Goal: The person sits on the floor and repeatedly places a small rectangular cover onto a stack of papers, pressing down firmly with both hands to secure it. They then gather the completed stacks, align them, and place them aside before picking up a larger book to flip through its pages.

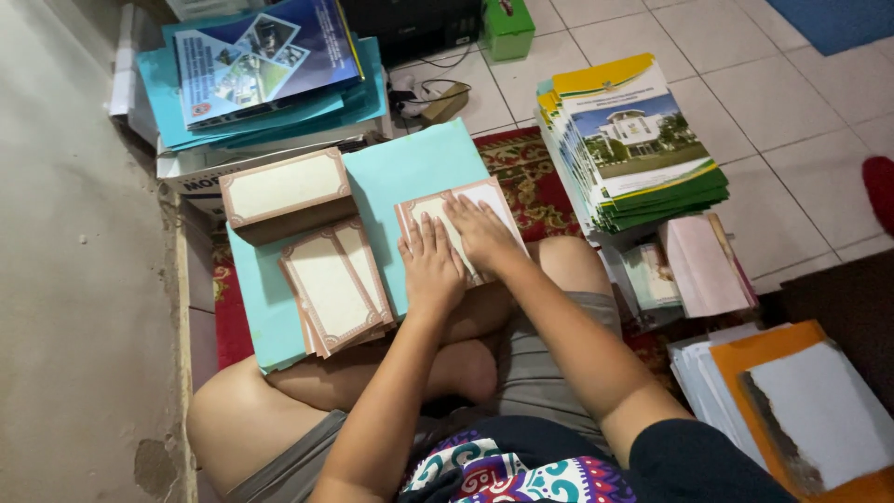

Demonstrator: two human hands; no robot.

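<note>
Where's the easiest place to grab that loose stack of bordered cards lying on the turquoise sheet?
Probably the near bottom corner of the fanned card stack, pinched from the person's side: its edges splay apart and overhang the turquoise sheet, and the left hand lies beside it.

The bordered label sheet (466, 224) under both hands was matt cream paper, lying on smooth turquoise card (410, 177). At two o'clock, the booklet stack (633, 140) had glossy printed covers. The floor (745, 84) was smooth, faintly shiny ceramic tile; the rug (531, 182) looked woven.
</note>
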